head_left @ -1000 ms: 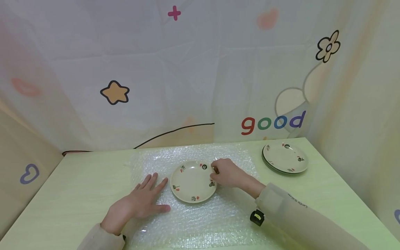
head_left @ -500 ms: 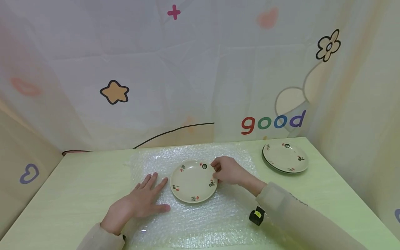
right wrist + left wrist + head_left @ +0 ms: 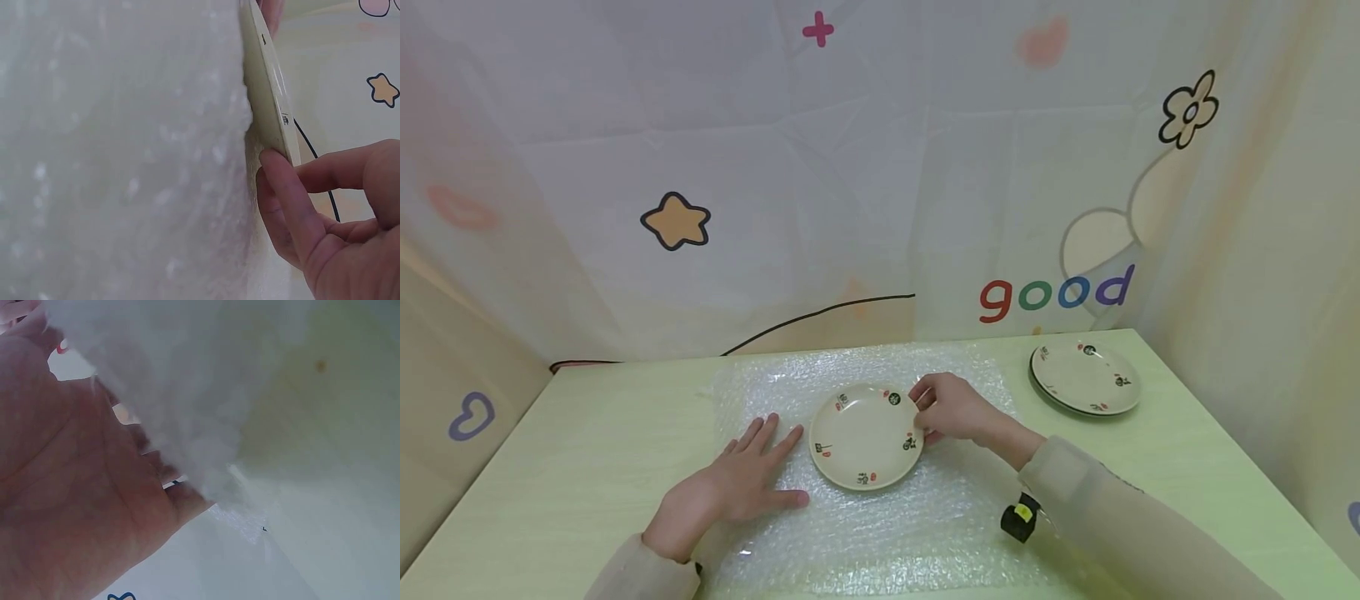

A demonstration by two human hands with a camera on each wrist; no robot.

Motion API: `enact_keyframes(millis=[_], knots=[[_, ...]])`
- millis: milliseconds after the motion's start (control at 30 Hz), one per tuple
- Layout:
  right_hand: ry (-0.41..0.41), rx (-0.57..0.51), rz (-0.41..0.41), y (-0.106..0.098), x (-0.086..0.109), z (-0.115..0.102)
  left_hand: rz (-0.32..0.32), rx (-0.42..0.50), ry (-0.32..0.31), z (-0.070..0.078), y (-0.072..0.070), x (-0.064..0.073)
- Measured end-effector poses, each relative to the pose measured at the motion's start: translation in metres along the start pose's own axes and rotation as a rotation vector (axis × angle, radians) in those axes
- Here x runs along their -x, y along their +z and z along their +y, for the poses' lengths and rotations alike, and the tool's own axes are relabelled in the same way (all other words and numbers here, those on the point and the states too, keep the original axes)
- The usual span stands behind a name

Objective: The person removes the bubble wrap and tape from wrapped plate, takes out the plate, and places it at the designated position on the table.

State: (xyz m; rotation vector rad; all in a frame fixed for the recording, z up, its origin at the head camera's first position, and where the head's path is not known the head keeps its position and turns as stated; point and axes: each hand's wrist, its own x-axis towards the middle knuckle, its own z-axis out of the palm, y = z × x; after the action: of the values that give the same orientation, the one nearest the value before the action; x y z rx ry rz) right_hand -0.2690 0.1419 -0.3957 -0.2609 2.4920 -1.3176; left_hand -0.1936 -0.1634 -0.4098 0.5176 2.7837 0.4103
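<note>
In the head view a round cream plate (image 3: 867,437) with small red and black drawings round its rim lies on a sheet of bubble wrap (image 3: 880,558). My right hand (image 3: 953,408) pinches the plate's right rim between thumb and fingers. Seen from the right wrist, the plate (image 3: 265,94) is edge-on above the bubble wrap (image 3: 125,156), with the right hand's fingertips (image 3: 272,157) at its rim. My left hand (image 3: 730,492) rests on the bubble wrap with fingers spread, just left of the plate and apart from it.
A stack of similar plates (image 3: 1086,379) stands at the back right of the pale green table (image 3: 587,442). A printed curtain (image 3: 820,167) hangs behind the table and at both sides. A small black device (image 3: 1020,517) hangs under the right sleeve.
The plate has shifted very slightly right and nearer, with its drawings turned a little. My right hand has moved slightly right, its grip on the rim changed. The left hand has stayed put.
</note>
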Motion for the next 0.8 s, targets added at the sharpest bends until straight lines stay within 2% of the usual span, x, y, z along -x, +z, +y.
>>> enact_keyframes(millis=[200,367,633,800], knots=[[0.02,-0.075,-0.001,-0.001,0.003,0.002,0.0,-0.005,-0.004,-0.001,0.001,-0.001],[0.036,-0.088,0.011,-0.003,0.005,0.006,0.001,-0.006,-0.003,-0.001,0.001,-0.001],[0.011,-0.122,0.024,-0.013,0.012,0.009,0.004,0.004,0.01,-0.001,0.0,0.0],[0.005,-0.145,0.04,-0.022,0.014,0.015,-0.017,-0.001,0.005,-0.002,-0.001,0.0]])
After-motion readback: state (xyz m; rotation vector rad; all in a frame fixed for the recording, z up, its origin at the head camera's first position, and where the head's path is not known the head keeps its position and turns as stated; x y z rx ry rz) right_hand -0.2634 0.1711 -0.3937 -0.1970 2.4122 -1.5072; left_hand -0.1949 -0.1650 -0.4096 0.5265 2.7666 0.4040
